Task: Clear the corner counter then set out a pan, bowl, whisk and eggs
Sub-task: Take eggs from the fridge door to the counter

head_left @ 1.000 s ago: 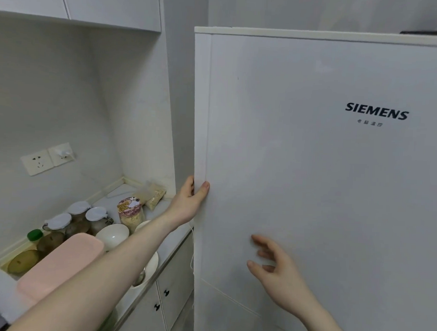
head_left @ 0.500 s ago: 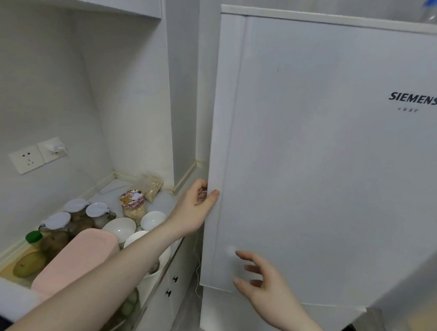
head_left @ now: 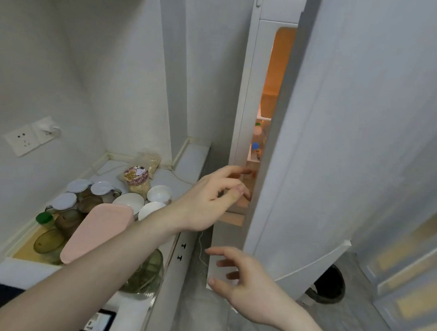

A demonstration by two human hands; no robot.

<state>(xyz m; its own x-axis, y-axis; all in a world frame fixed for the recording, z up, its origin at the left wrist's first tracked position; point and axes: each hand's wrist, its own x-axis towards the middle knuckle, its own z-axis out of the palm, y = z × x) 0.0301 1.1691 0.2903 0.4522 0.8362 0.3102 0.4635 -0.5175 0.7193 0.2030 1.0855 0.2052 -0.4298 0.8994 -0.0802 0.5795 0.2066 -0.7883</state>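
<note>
The white fridge door (head_left: 343, 145) stands partly open, and a lit gap shows bottles (head_left: 256, 144) on the inner shelves. My left hand (head_left: 211, 197) hovers at the gap with relaxed fingers that point into it and hold nothing. Lower down, my right hand (head_left: 244, 286) hangs in front of the door's bottom edge with spread fingers, empty. Three white bowls (head_left: 158, 193) sit on the corner counter (head_left: 187, 161) to the left. I see no eggs, pan or whisk.
The counter holds several white-lidded glass jars (head_left: 68, 201), a green-capped bottle (head_left: 44, 218), a snack tub (head_left: 136, 178), a pink lid (head_left: 97, 232) and a glass bowl (head_left: 147, 272). Wall sockets (head_left: 28, 137) sit above. Cabinet drawers (head_left: 182, 251) lie below the counter edge.
The fridge door has swung open to the right, which reveals the lit inside. My left hand has let go of the door edge and now hovers at the gap. My right hand has dropped lower.
</note>
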